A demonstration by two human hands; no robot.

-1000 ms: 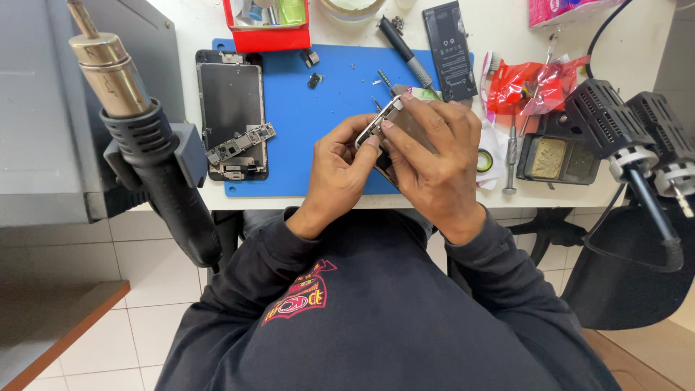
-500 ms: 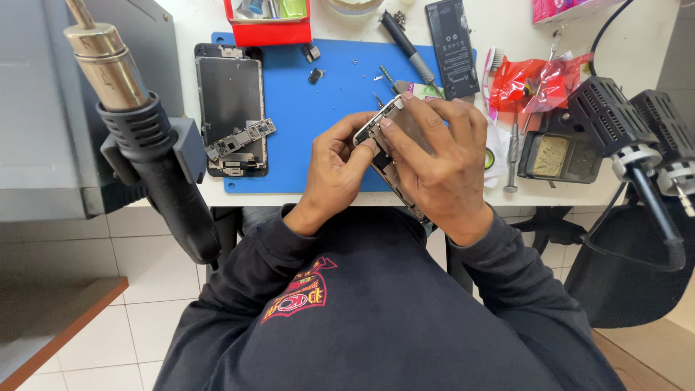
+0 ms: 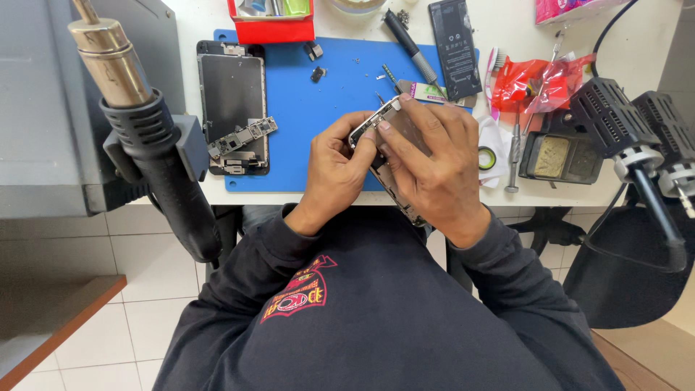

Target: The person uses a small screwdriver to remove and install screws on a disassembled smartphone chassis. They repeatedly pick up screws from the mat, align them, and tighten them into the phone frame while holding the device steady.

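Both hands meet at the centre of the frame, closed on a phone frame (image 3: 394, 163) held tilted over the table's near edge; right hand (image 3: 434, 170) wraps its back, left hand (image 3: 339, 168) pinches its upper end with fingertips. White table (image 3: 507, 14) fills the upper half; blue mat (image 3: 340, 94) lies on it under the hands; hot-air gun (image 3: 148, 137) hangs at the left; phone screen (image 3: 232, 98) with a circuit board (image 3: 242, 137) rests on the mat's left side; red tray (image 3: 271, 29) sits at top centre; battery (image 3: 455, 47) upper right; screwdriver (image 3: 409, 47) beside it.
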